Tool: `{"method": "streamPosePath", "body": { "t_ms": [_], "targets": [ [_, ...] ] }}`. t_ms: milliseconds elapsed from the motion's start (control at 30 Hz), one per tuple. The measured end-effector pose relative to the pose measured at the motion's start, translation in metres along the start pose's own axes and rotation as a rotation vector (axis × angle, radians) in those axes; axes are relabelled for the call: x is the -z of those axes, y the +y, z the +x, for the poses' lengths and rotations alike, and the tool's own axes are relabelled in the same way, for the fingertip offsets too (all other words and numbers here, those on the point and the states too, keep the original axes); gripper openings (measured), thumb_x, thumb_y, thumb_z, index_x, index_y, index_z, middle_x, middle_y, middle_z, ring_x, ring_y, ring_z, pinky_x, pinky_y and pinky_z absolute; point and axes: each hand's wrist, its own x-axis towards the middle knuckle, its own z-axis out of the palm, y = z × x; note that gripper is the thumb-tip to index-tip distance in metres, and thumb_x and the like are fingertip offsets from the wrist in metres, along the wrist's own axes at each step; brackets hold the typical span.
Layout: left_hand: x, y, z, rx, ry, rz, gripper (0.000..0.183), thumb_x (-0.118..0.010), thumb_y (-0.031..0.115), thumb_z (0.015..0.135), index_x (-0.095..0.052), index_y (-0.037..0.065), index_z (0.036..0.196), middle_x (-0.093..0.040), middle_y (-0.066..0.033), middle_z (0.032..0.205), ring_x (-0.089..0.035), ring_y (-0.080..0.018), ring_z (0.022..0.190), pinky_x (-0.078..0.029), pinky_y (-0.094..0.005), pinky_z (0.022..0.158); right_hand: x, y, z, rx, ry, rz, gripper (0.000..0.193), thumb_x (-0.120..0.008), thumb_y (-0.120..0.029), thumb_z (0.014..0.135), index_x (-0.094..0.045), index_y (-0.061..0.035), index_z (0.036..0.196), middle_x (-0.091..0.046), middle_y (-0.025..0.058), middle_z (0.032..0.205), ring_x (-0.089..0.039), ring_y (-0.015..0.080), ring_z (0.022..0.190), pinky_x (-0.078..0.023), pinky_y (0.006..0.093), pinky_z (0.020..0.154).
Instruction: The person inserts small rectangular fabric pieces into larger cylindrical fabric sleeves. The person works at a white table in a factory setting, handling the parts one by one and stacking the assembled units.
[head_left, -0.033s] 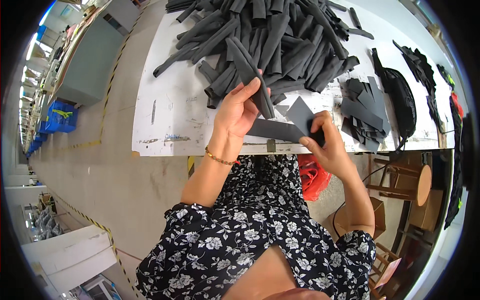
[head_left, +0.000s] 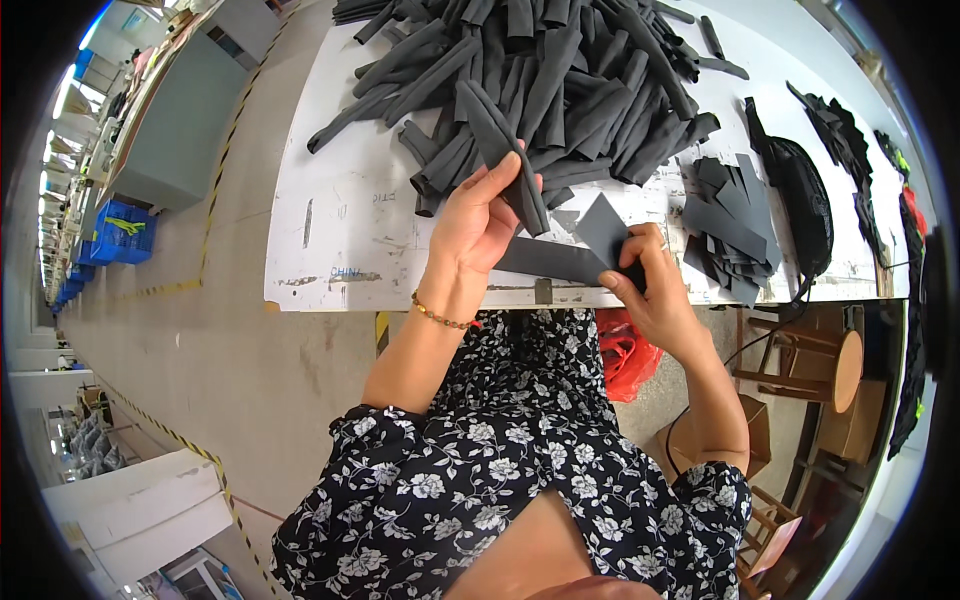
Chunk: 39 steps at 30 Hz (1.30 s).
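A: Where are the two hands, and what are they on?

B: They are apart from each other, over the near edge of the tabletop. The left hand is clamped on a dark grey tube, thumb across its face. The right hand pinches the right end of a flat strip.

A: Which way does the tube run?

B: Slantwise: its far end points up and left toward the pile, its near end down and right, toward the strip. The left hand is the nearer one, being on it; the right hand is off to the right and a little closer to the body.

A: And the strip?

B: It lies along the near edge, long axis roughly left to right, between the hands. Its left end is by the left hand's fingers, just below the tube's near end. Whether tube and strip touch, I cannot tell.

A: What is that pointed flap by the right hand?

B: A grey corner aimed away from the body. The fingers hide where it joins, so I cannot say if it belongs to the strip.

A: Anything beside that?

B: Loose strips lie heaped to the right of the right hand, with a black pouch beyond them.
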Motion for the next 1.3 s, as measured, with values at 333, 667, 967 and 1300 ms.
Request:
{"method": "streamPosePath", "body": {
  "t_ms": [333,667,967,1300],
  "targets": [
    [-0.013,-0.004,-0.004,-0.112,0.058,0.199,0.021,-0.07,0.024,0.095,-0.062,0.006,0.103,-0.071,-0.0163,0.107,-0.073,-0.0289,0.089,-0.064,-0.0357,0.071,-0.001,-0.017,0.007,0.245,0.213,-0.298,0.054,-0.076,-0.004,0.076,-0.063,-0.0078,0.128,-0.065,0.0073,0.108,-0.056,0.0275,0.092,-0.043,0.0401,0.081],
    [-0.019,-0.014,-0.005,-0.107,0.028,0.232,0.024,-0.062,0.021,0.099,-0.056,0.001,0.11,-0.069,-0.0199,0.113,-0.072,-0.0318,0.093,-0.063,-0.0416,0.08,0.003,-0.024,0.017,0.261,0.341,-0.527,0.047,-0.074,-0.002,0.076,-0.069,-0.0105,0.122,-0.066,0.0025,0.105,-0.057,0.0228,0.087,-0.042,0.037,0.079],
    [-0.022,-0.031,-0.014,-0.199,-0.017,0.232,0.024,-0.055,0.019,0.103,-0.052,-0.001,0.116,-0.066,-0.0219,0.119,-0.071,-0.0344,0.098,-0.062,-0.0451,0.085,-0.01,-0.024,0.021,0.29,0.444,-0.726,0.043,-0.073,-0.008,0.077,-0.068,-0.0096,0.12,-0.063,0.0015,0.105,-0.058,0.0216,0.09,-0.043,0.0383,0.08],
    [-0.02,-0.049,-0.015,-0.338,-0.348,0.084,0.037,-0.057,0.027,0.102,-0.051,0.007,0.132,-0.069,-0.0164,0.116,-0.053,-0.0359,0.129,-0.04,-0.0505,0.11,-0.036,-0.027,0.03,0.273,0.381,-0.266,0.054,-0.078,-0.007,0.074,-0.055,-0.0044,0.123,-0.057,0.0168,0.125,-0.057,0.0344,0.097,-0.044,0.0443,0.084]
  ]
}}
